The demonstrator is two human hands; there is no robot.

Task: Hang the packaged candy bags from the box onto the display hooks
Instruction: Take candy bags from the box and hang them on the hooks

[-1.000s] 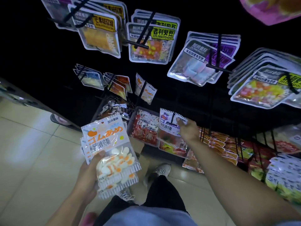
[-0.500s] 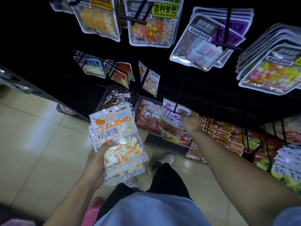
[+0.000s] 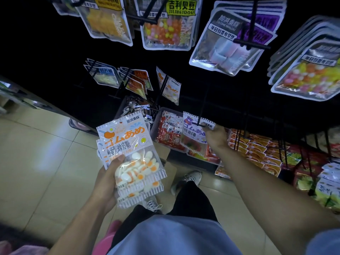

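Left hand (image 3: 108, 183) grips a stack of egg candy bags (image 3: 131, 157) at lower center; right hand (image 3: 216, 138) pinches a purple bear bag (image 3: 195, 131) on a hook (image 3: 199, 124), mid-frame.

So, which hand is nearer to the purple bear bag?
Right. The right hand grips the purple bear bag at its hook; the left hand holds egg candy bags apart, lower left.

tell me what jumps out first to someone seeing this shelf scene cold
The left hand holds a small stack of white-and-orange plastic bags of fried-egg-shaped gummies, bright in the lower middle. To the right, the right hand pinches a white bag with a purple bear print at a thin black display hook. Larger glossy candy pouches hang overhead.
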